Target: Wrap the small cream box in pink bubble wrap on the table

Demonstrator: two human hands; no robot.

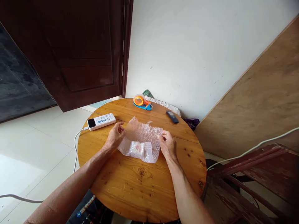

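Observation:
A sheet of clear bubble wrap [146, 132] lies spread on the round wooden table [140, 193]. On its near part rests a small whitish item with a reddish mark [137, 147], partly covered by the wrap. My left hand [115, 135] is at the wrap's left edge, fingers curled with thumb and forefinger close together; whether it grips the film is too small to tell. At the right edge, my right hand [167, 143] pinches the wrap between thumb and fingers.
An orange and blue tape dispenser [142, 102] stands at the table's back. A white power bank with a cable [101, 121] lies at the left, a dark blurred object [172, 117] at the right. Behind are a wall and a dark door [88, 46].

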